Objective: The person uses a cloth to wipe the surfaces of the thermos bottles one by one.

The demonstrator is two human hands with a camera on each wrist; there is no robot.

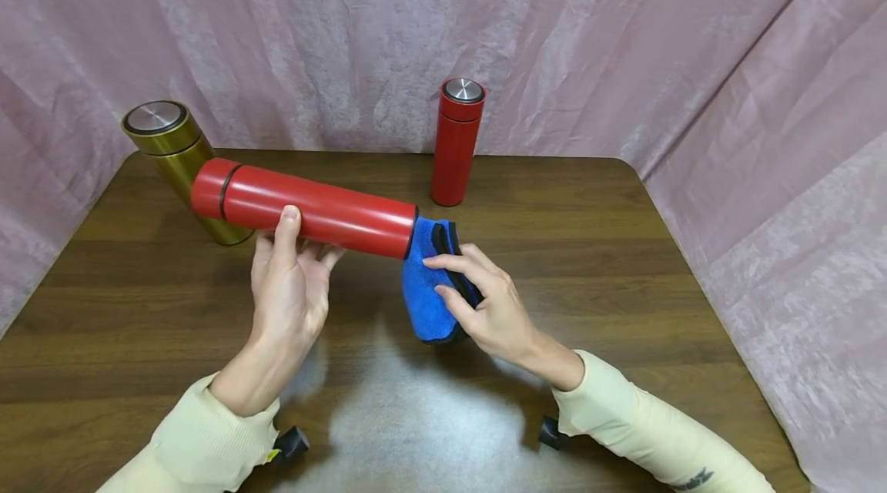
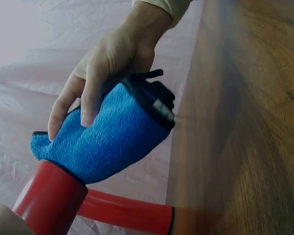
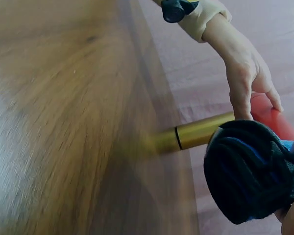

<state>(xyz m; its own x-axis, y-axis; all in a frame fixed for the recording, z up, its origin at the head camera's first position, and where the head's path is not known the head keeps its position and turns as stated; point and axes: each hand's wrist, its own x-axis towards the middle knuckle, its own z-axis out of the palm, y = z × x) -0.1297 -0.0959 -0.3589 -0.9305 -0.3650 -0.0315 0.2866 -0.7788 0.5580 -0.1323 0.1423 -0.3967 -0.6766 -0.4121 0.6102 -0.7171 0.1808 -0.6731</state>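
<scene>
A red thermos bottle lies nearly level in the air, its lid end to the left. My left hand grips it from below around the middle, thumb on the near side. A blue cloth with black edging is held in my right hand, thumb and fingers on its folds. The cloth touches the bottle's base end. In the left wrist view, the cloth covers that base, so the bottom face is hidden. The right wrist view shows the cloth's dark folded edges.
A gold thermos bottle stands at the back left, partly behind the held bottle. Another red thermos bottle stands upright at the back middle. The wooden table has pink curtains behind it and at the sides.
</scene>
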